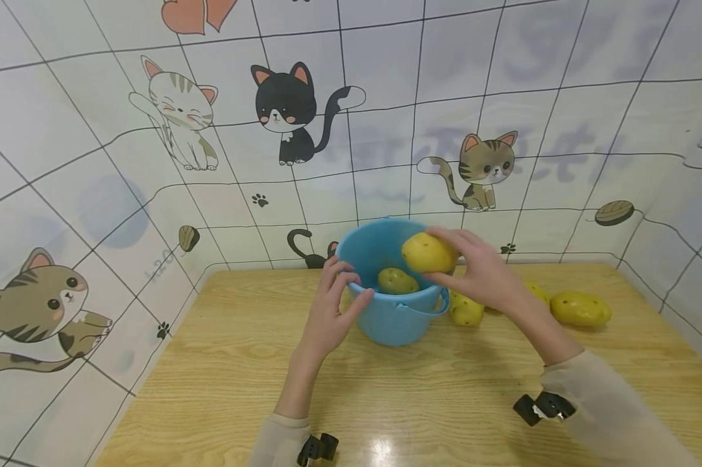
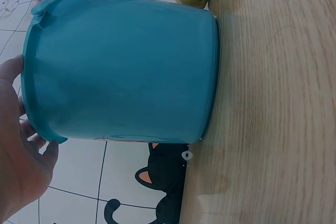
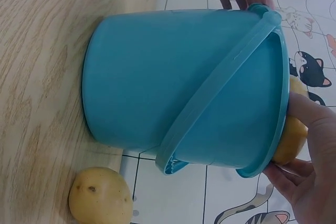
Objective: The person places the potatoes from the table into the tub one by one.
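Note:
A blue bucket (image 1: 394, 318) stands upright on the table, its handle hanging down at the front right. Inside it lies a potato (image 1: 396, 281). With fingers bent over the rim and thumb at the near side, my left hand (image 1: 333, 305) holds the bucket's left edge. At the right side of the mouth, my right hand (image 1: 482, 269) grips a yellow potato (image 1: 427, 253) between thumb and fingers. The right wrist view shows that held potato (image 3: 290, 140) partly hidden behind the rim.
Right of the bucket, several potatoes lie on the wooden table (image 1: 222, 389), among them one by the bucket (image 1: 465, 310) and a long one (image 1: 580, 308) farther right. My right forearm covers some. A cat-patterned tiled backdrop (image 1: 386, 130) rises behind the table.

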Tool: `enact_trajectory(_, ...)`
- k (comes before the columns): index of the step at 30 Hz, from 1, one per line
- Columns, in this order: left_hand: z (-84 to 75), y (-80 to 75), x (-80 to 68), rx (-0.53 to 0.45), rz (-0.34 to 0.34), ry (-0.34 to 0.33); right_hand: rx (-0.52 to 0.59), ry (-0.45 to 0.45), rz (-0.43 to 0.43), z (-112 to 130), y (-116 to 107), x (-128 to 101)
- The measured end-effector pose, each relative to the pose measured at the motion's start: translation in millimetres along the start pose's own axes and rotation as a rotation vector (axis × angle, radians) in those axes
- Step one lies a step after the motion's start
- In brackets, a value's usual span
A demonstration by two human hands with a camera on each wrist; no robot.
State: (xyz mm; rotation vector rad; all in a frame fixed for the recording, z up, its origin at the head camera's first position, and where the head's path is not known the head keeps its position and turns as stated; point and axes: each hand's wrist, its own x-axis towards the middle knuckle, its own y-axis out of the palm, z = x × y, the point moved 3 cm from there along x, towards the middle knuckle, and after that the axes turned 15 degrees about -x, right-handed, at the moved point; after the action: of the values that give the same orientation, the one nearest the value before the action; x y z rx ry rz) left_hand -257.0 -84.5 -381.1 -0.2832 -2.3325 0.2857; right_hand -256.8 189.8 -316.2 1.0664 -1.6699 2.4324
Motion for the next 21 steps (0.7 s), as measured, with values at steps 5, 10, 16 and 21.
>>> enact_trajectory(5,0.5,-0.3,0.1,0.009,0.000,-0.001,0.009,-0.011,-0.001,-1,2,-2)
enact_trajectory(10,1.0,0.8,0.6,0.010,-0.003,0.009,0.010,-0.013,-0.015,-2,3,-4)
enact_trajectory(16,0.6,1.4,0.7,0.012,-0.005,0.004,0.021,-0.035,-0.057,-4,4,-8)
enact_trajectory(21,0.8,1.0,0.2,0.008,-0.006,-0.003,0.007,-0.065,-0.101,-7,3,-12)
